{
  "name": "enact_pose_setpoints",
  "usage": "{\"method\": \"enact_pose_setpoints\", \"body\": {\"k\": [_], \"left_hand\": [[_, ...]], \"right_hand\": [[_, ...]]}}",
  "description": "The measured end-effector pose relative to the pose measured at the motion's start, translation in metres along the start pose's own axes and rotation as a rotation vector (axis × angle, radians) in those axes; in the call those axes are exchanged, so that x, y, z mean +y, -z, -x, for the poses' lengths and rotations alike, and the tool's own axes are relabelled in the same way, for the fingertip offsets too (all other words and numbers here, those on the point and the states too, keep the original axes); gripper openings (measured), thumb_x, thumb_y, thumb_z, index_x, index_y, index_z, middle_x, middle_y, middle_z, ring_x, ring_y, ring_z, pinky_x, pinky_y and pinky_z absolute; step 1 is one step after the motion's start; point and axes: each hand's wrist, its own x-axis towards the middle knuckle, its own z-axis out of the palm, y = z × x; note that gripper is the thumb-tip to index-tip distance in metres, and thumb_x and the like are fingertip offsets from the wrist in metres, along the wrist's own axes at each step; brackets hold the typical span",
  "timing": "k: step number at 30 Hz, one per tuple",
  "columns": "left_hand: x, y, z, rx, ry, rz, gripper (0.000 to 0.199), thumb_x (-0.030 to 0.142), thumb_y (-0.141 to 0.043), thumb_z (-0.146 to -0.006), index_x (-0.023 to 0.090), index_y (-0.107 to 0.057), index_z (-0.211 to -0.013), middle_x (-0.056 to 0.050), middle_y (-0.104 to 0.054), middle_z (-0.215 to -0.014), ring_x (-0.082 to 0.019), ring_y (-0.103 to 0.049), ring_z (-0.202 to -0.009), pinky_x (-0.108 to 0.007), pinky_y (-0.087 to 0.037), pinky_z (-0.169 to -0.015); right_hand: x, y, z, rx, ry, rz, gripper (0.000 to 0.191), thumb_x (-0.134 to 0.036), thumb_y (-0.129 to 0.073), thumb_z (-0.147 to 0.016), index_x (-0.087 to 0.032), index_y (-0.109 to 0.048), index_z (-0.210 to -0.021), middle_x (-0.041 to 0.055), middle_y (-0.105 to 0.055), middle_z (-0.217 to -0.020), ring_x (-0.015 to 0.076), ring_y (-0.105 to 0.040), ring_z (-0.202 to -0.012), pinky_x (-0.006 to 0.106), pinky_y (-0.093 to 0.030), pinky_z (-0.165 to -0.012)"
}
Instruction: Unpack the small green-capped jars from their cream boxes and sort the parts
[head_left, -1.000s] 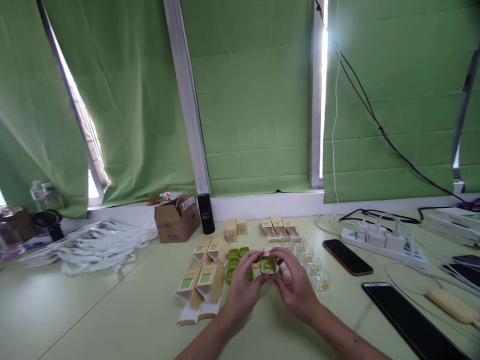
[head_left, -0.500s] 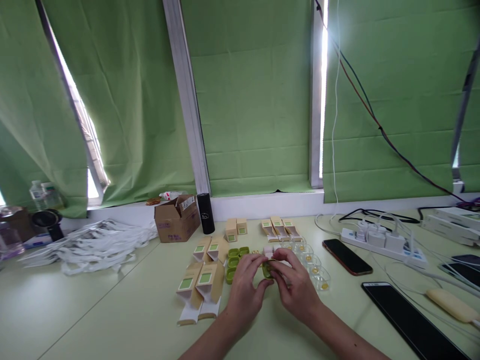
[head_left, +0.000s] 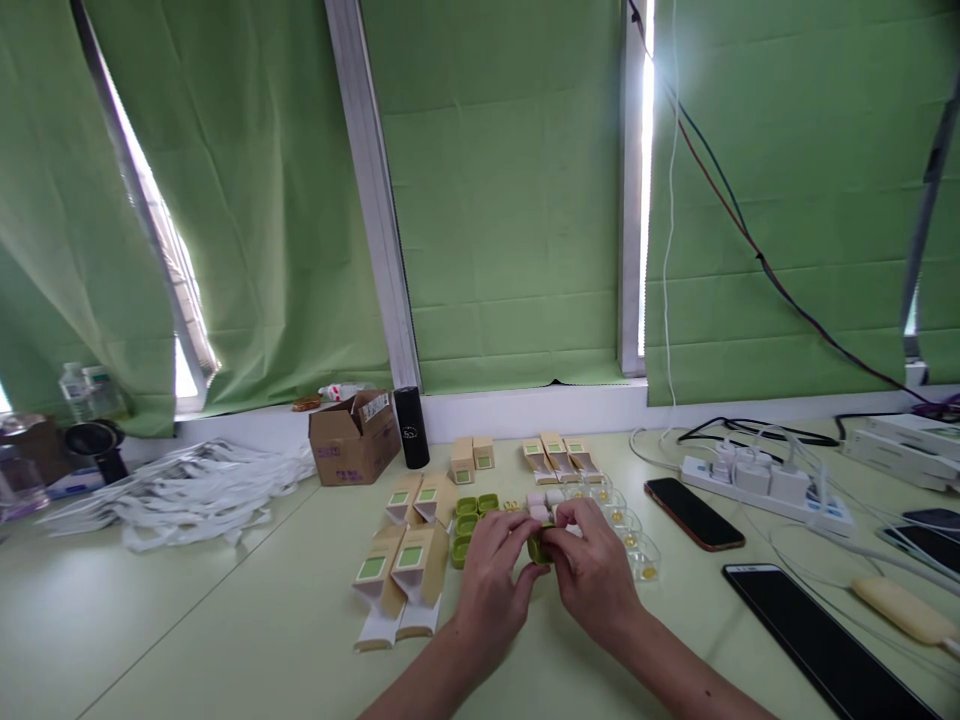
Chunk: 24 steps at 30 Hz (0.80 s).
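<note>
Both hands meet at the middle of the table around a small green container [head_left: 538, 545]. My left hand [head_left: 491, 575] grips its left side between thumb and fingers. My right hand [head_left: 592, 565] holds it from the right, fingers pressed to its top and side. Several matching green containers [head_left: 466, 524] stand in two columns just left of my left hand. Behind my hands are small pale pink pieces [head_left: 537, 500] and tiny yellow pieces [head_left: 511, 506]. Clear round cups [head_left: 631, 540] with yellow centres line up beyond my right hand.
Open tan boxes [head_left: 421, 560] lie at the left, others [head_left: 556, 456] at the back. A brown carton [head_left: 352, 445], a black cylinder [head_left: 411, 428] and white straps [head_left: 202, 495] are further off. Phones [head_left: 694, 512] and a power strip [head_left: 765, 492] occupy the right.
The green container has tilted and sits slightly lower between my hands. My right fingers have shifted on it, and more of the pink pieces shows behind them.
</note>
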Motion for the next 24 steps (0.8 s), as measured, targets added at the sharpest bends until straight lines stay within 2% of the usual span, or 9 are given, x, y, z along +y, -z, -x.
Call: {"method": "enact_pose_setpoints", "body": {"k": [5,24], "left_hand": [[-0.0004,-0.0007,0.0011,0.002,0.015,-0.013,0.044,0.013,-0.071,-0.088,0.025,-0.064,-0.13,-0.012,-0.07,-0.12,-0.031,-0.063,-0.112,-0.051,-0.054,-0.097],[0.0,-0.0019,0.0015,0.052,0.06,-0.015,0.043,0.011,-0.07,-0.088,0.024,-0.063,-0.127,-0.011,-0.068,-0.12,-0.03,-0.062,-0.113,-0.049,-0.054,-0.097]], "right_hand": [[-0.0017,0.0003,-0.0022,0.009,0.01,0.02,0.024,-0.005,-0.05,-0.094,-0.02,-0.066,-0.082,0.0062,-0.05,-0.086,0.0227,-0.05,-0.083,0.035,-0.043,-0.065],[-0.0047,0.0023,-0.0033,0.065,0.137,0.015,0.025,-0.002,-0.049,-0.096,-0.019,-0.059,-0.08,0.0041,-0.051,-0.079,0.0197,-0.045,-0.077,0.034,-0.033,-0.065]]}}
